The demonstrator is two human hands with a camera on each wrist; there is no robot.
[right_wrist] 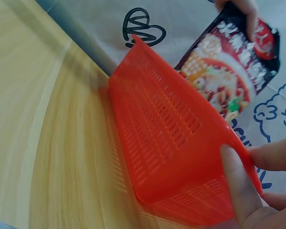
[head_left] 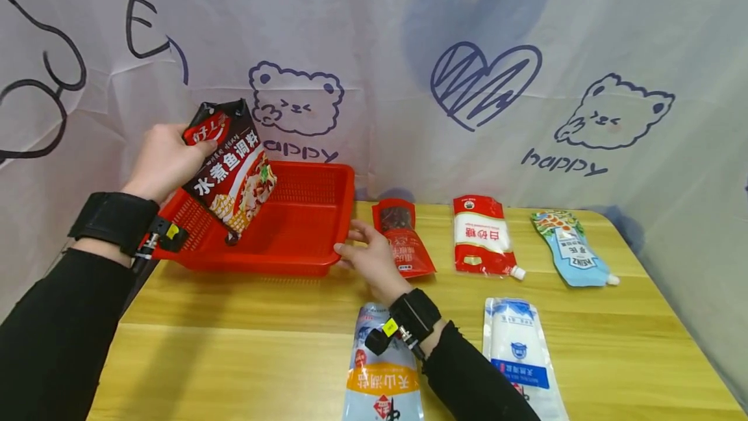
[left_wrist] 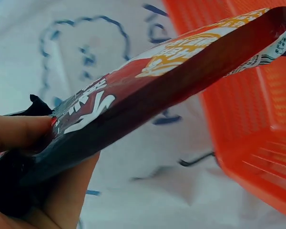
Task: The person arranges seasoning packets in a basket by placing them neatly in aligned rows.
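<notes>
at upper left, left grip [head_left: 167, 158] pinches packet [head_left: 235, 167] by one end, which could slip. right grip [head_left: 374, 260] pinches basket [head_left: 251, 265].

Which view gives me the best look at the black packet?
The head view: there the black packet shows nearly its whole front, print readable. The left wrist view shows it nearly edge-on; the right wrist view shows its front, partly behind the basket.
</notes>
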